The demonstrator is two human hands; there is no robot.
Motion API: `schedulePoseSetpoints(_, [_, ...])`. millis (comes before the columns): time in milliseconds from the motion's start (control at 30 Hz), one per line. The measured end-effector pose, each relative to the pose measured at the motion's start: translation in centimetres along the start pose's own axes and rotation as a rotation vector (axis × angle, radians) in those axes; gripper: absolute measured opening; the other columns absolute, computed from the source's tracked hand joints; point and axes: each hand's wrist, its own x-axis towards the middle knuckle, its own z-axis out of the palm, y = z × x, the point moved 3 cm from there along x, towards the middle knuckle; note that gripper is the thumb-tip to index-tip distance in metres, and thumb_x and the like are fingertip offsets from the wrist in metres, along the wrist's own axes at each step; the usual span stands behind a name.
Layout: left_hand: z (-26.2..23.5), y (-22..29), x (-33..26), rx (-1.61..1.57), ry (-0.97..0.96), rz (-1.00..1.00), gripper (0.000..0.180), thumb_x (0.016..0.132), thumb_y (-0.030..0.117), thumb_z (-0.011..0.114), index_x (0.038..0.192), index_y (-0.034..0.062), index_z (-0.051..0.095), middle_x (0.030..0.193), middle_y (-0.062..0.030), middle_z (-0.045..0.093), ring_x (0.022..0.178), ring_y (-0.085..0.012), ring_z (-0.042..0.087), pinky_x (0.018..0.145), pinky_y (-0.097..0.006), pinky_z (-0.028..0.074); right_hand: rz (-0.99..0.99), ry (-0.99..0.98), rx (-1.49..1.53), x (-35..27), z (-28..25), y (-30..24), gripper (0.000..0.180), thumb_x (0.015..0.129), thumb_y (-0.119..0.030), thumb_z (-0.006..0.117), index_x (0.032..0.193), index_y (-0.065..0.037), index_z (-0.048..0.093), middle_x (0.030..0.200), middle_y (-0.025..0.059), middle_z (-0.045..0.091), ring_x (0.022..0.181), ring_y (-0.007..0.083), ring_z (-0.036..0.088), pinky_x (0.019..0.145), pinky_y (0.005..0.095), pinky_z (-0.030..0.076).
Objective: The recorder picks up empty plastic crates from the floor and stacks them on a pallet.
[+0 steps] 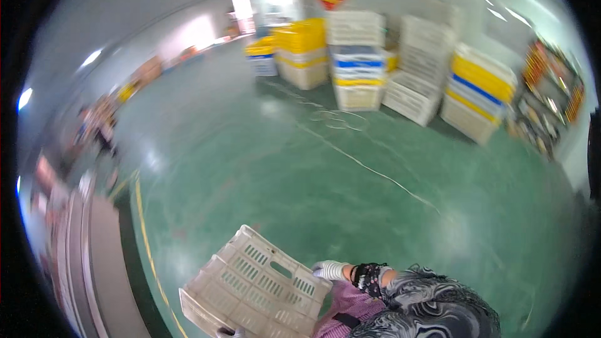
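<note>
— What's the crate (260,285) looking like?
— It's showing white plastic, rectangular, with slotted vent holes and a handle cut-out in its side.
— How is it sitting?
— It's tilting, held off the green floor (300,181), low in the view, with one corner pointing up.

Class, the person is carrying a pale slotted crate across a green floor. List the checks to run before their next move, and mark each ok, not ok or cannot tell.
1. Right hand grips the crate at its upper corner: ok.
2. Left hand holds the lower edge: cannot tell, mostly cut off by the frame.
3. Crate level: not ok, it is tilted.
4. Crate empty: cannot tell, only its outside shows.
5. Green floor directly ahead free of obstacles: ok.
6. Crate stacks stand well apart from the person: ok.
</note>
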Motion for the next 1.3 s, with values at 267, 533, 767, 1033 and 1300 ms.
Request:
schedulePoseSetpoints(267, [42.9, 53.3, -6.3, 0.087, -0.329, 0.433, 0.034, 0.058, 0.017, 0.061, 0.084, -0.0022, 0.052, 0.078, -0.0145, 0.055, 0.072, -0.0261, 0.052, 0.068, -0.034, 0.042, 0.597, 0.388, 0.369, -2.3, -47.2, 32.6, 0.075, 0.070, -0.053, 0.047, 0.117, 0.005, 0.037, 0.119, 0.0247, 0.039, 0.113, 0.0313, 0.037, 0.091, 0.0325, 0.031])
schedulePoseSetpoints(533, [66.0, 90.4, -21.5, 0.009, -0.726, 0.925, 0.038, 0.055, 0.014, 0.061, 0.087, -0.0033, 0.052, 0.075, -0.0140, 0.057, 0.068, -0.0265, 0.056, 0.065, -0.033, 0.045, 0.719, 0.982, 1.427, -10.8, -67.2, 48.0, 0.076, 0.074, -0.056, 0.041, 0.121, 0.003, 0.032, 0.123, 0.0204, 0.034, 0.113, 0.0285, 0.034, 0.092, 0.0334, 0.028])
schedulePoseSetpoints(767, [78.5, 114.8, -19.5, -0.263, -0.908, 1.217, 0.040, 0.056, 0.014, 0.060, 0.091, -0.0031, 0.051, 0.082, -0.0203, 0.057, 0.077, -0.0333, 0.055, 0.068, -0.036, 0.044, 0.391, 1.720, 1.486, -10.0, -90.5, 46.4, 0.042, 0.072, -0.049, 0.055, 0.076, -0.008, 0.057, 0.061, -0.0001, 0.048, 0.052, 0.0105, 0.041, 0.049, 0.0250, 0.036])
schedulePoseSetpoints(1033, [95.6, 147.8, -9.9, -0.528, -1.227, 1.260, 0.039, 0.057, 0.015, 0.063, 0.091, -0.0005, 0.051, 0.079, -0.0141, 0.057, 0.072, -0.0245, 0.056, 0.067, -0.033, 0.044, 0.198, 2.325, 0.927, -4.8, -125.4, 37.9, 0.029, 0.073, -0.030, 0.062, 0.076, -0.003, 0.054, 0.060, -0.0002, 0.049, 0.049, 0.0075, 0.042, 0.043, 0.0223, 0.033])
schedulePoseSetpoints(1300, [122.8, 178.5, -18.4, -0.654, -1.460, 1.340, 0.037, 0.060, 0.016, 0.063, 0.090, -0.0018, 0.050, 0.077, -0.0128, 0.057, 0.069, -0.0222, 0.055, 0.065, -0.031, 0.044, 0.311, 2.477, 0.669, -3.9, -159.6, 45.2, 0.025, 0.073, -0.030, 0.061, 0.070, -0.005, 0.055, 0.054, -0.0044, 0.045, 0.044, 0.0054, 0.036, 0.039, 0.0211, 0.028])
